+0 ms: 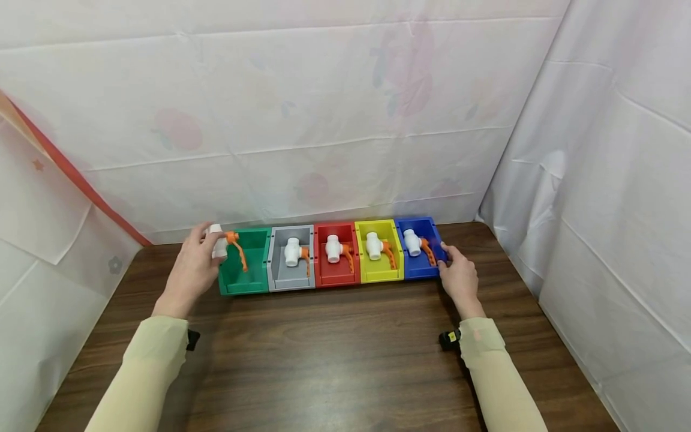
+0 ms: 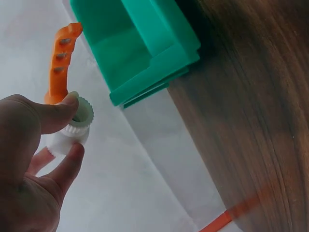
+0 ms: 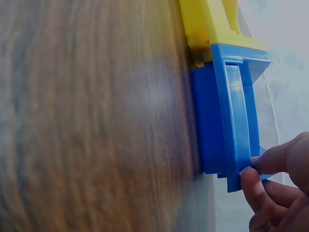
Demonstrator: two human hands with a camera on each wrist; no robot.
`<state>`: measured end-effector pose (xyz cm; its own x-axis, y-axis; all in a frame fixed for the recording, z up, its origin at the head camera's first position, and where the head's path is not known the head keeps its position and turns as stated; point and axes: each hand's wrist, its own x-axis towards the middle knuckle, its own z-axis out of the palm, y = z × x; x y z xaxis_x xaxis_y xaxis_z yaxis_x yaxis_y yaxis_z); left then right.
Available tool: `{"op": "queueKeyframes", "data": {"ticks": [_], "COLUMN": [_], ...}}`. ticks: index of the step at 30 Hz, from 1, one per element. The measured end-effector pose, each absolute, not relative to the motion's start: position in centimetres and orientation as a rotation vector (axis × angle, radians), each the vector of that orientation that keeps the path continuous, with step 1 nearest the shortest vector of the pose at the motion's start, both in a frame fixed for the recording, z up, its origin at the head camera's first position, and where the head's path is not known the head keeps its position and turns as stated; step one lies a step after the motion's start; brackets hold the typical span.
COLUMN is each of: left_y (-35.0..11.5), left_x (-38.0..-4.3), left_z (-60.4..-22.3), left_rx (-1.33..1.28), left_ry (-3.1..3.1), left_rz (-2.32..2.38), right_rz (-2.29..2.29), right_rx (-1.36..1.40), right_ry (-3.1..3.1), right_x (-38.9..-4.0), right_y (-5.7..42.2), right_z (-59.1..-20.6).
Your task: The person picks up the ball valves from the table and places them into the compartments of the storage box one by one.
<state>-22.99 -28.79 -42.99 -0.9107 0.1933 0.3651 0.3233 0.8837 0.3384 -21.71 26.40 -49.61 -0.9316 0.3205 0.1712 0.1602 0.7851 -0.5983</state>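
My left hand (image 1: 193, 264) pinches a white ball valve (image 2: 72, 126) with an orange handle (image 2: 60, 63), held up at the left side of the green bin (image 1: 245, 285). In the left wrist view, thumb and fingertips press on the white body, and the handle points toward the bin. My right hand (image 1: 459, 277) grips the right side wall of the blue bin (image 3: 236, 111), thumb and fingers at its front corner. Inside the blue bin lies another white valve (image 1: 412, 242) with an orange handle.
Between the green and blue bins stand a grey bin (image 1: 291, 285), a red bin (image 1: 337, 280) and a yellow bin (image 1: 381, 276), side by side, each with one white valve inside. A white curtain (image 1: 324, 108) hangs right behind the row. Wooden tabletop (image 1: 324, 354) extends in front.
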Motion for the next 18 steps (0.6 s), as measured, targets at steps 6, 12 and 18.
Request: {"op": "queueKeyframes", "data": {"ticks": [6,12,18], "left_y": [-28.3,-27.6,-26.9], "left_x": [-23.6,-24.2,-24.7], "left_z": [-44.0,-45.0,-45.5], "left_rx": [-0.397,-0.413,-0.407], "left_ry": [-2.722,-2.755,-2.822], "left_rz": [-0.541,-0.523,-0.520], "right_rz": [0.875,0.873,0.872], "right_rx": [-0.372,-0.368,-0.373], "right_ry": [-2.711,-2.708,-2.712], "right_x": [-21.7,-21.6,-21.7], "right_y": [26.4,26.4,26.4], "right_z": [-49.6,-49.6,-49.9]}}
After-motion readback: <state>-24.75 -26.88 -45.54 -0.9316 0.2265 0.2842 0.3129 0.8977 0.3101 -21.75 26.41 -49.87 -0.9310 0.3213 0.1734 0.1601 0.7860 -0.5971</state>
